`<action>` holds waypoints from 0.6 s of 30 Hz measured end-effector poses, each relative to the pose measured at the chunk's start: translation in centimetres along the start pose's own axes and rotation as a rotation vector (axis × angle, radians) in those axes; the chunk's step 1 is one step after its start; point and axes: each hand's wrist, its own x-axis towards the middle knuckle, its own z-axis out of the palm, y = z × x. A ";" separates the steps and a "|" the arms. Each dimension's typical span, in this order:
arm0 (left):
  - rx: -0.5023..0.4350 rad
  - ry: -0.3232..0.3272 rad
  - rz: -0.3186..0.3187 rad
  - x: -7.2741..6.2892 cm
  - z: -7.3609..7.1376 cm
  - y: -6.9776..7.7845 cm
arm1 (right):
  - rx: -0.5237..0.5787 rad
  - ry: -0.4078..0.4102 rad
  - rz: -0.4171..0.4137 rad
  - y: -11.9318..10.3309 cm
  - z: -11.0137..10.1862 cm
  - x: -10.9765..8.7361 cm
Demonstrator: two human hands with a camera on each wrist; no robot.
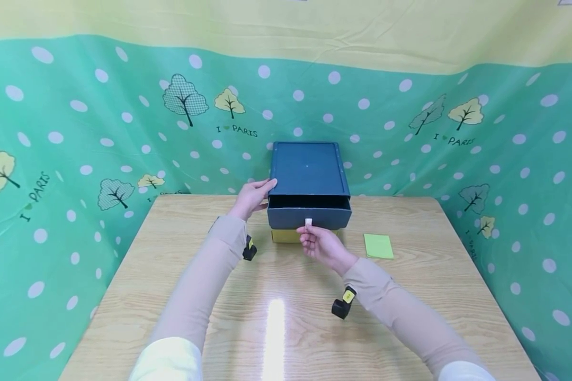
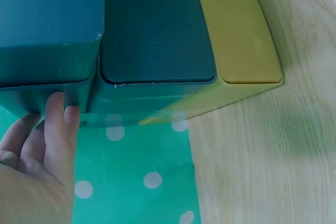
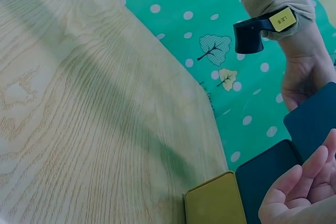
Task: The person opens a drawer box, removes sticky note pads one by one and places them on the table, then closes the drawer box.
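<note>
A dark blue drawer cabinet (image 1: 307, 168) stands at the back of the table, its top drawer (image 1: 291, 218) pulled partway out. A white pull tab (image 1: 308, 221) sits on that drawer's front. With thumb and fingertips, my right hand (image 1: 324, 246) pinches the tab. My left hand (image 1: 253, 198) rests on the cabinet's left side near its front, thumb at the top edge; in the left wrist view its fairly straight fingers (image 2: 55, 124) touch the side wall. Under the top drawer are a dark blue drawer (image 2: 157, 30) and a yellow drawer (image 2: 241, 35), both pushed in. The opened drawer's contents are hidden.
A pad of green sticky notes (image 1: 378, 246) lies on the wooden table (image 1: 171, 296), right of the cabinet. Behind and at both sides hangs a green dotted cloth (image 1: 138, 106). Black wrist cameras (image 1: 343, 304) hang below each sleeve.
</note>
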 end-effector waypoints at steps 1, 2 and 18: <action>0.001 -0.002 0.002 0.0 0.0 0.0 | -0.008 0.003 -0.003 0.0 0.0 0.1; 0.000 -0.001 0.003 0.0 0.0 0.0 | -0.009 0.007 -0.003 0.0 -0.1 0.1; 0.015 0.004 0.011 0.0 0.1 0.1 | -0.024 0.076 -0.024 -0.5 0.3 1.0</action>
